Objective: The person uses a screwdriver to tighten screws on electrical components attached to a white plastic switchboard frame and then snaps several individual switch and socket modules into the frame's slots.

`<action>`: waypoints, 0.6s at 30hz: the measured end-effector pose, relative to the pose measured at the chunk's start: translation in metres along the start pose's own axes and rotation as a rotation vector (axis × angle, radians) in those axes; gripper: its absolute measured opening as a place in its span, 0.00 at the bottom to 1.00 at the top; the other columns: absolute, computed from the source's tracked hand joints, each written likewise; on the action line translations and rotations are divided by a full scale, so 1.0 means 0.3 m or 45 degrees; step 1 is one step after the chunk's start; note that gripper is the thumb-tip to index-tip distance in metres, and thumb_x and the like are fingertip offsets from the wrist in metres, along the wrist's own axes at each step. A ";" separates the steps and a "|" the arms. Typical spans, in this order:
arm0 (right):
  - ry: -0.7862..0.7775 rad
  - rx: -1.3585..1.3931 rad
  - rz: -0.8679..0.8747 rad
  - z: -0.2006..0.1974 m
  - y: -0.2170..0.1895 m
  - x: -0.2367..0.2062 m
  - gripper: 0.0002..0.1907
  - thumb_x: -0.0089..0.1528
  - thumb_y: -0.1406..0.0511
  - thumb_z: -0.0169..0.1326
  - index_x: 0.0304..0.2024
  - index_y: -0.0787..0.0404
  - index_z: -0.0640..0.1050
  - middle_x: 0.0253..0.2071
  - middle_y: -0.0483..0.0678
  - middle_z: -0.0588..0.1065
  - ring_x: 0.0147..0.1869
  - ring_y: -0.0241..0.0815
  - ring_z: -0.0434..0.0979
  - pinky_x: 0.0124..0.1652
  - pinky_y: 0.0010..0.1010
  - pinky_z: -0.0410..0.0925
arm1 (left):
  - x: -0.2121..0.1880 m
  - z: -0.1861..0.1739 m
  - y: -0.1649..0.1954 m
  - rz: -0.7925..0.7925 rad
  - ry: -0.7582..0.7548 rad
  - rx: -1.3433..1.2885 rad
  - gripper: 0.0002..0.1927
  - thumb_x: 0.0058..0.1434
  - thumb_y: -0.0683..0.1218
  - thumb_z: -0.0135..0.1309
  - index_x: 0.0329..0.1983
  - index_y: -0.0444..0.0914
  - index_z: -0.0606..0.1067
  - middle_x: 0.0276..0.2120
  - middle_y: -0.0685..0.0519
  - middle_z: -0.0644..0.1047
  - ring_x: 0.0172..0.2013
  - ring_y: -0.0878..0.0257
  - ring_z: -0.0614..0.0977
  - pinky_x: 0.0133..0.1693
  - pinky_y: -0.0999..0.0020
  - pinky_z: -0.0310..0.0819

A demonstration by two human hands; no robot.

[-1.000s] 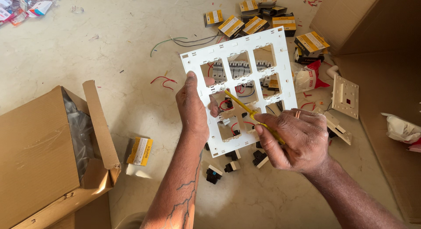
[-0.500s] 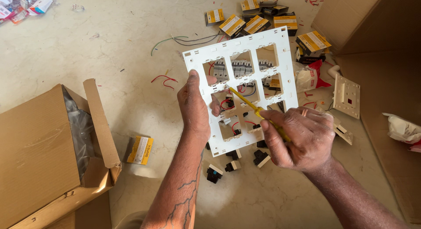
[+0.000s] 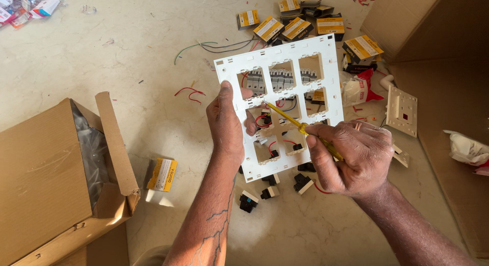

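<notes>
While my left hand (image 3: 226,121) is pinching the white frame (image 3: 285,105) by its edge, thumb on top, my right fingers (image 3: 326,159) are clamping the yellow screwdriver (image 3: 298,126), its tip reaching toward my left thumb. If it is slipping off the plastic, it could jab that thumb or nick the red wires (image 3: 262,118) beside it.

— Where does the one view sit?
— On the person's head, looking steeply down over both forearms at the pale stone floor (image 3: 102,52).
— How near?
— Close: the hands fill the middle, and an open brown cardboard box (image 3: 56,179) sits at the lower left edge.
— A second view?
— Only this one.
</notes>
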State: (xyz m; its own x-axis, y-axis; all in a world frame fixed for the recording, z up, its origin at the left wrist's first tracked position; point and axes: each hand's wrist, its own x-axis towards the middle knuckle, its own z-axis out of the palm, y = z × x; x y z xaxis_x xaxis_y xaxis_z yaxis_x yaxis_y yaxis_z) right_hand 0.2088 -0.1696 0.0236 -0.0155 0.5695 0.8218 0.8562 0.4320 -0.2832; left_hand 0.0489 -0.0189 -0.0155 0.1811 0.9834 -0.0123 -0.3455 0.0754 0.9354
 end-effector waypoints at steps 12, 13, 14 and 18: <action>0.017 0.020 -0.013 0.000 -0.010 0.006 0.03 0.60 0.71 0.60 0.36 0.66 0.80 0.21 0.48 0.72 0.22 0.44 0.73 0.29 0.34 0.68 | 0.001 -0.001 -0.004 0.038 -0.022 0.010 0.30 0.71 0.62 0.42 0.36 0.30 0.76 0.16 0.52 0.70 0.12 0.65 0.67 0.14 0.67 0.58; 0.009 0.041 -0.005 -0.002 -0.011 0.007 0.03 0.61 0.71 0.60 0.37 0.66 0.80 0.21 0.48 0.73 0.22 0.43 0.74 0.29 0.33 0.68 | 0.001 -0.001 -0.005 0.042 -0.024 0.014 0.30 0.71 0.62 0.42 0.36 0.30 0.76 0.16 0.52 0.69 0.12 0.65 0.67 0.14 0.67 0.58; 0.003 0.061 0.003 -0.004 -0.012 0.007 0.02 0.61 0.71 0.60 0.37 0.65 0.80 0.22 0.48 0.73 0.23 0.42 0.74 0.29 0.32 0.68 | 0.000 -0.001 -0.005 0.035 -0.019 0.020 0.30 0.71 0.62 0.42 0.36 0.30 0.77 0.16 0.53 0.70 0.12 0.65 0.67 0.14 0.67 0.58; 0.000 0.095 0.009 -0.004 -0.014 0.006 0.03 0.61 0.71 0.59 0.37 0.65 0.80 0.23 0.49 0.74 0.24 0.42 0.75 0.28 0.30 0.68 | 0.000 0.001 -0.005 0.054 -0.016 0.054 0.30 0.72 0.62 0.42 0.36 0.30 0.78 0.17 0.55 0.70 0.14 0.67 0.67 0.16 0.68 0.58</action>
State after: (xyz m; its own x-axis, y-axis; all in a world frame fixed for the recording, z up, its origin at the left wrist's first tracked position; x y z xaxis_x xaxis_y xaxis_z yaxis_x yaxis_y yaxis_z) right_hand 0.2058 -0.1711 0.0267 -0.0095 0.5731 0.8194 0.8156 0.4786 -0.3252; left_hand 0.0496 -0.0191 -0.0168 0.1789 0.9833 0.0323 -0.3141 0.0260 0.9490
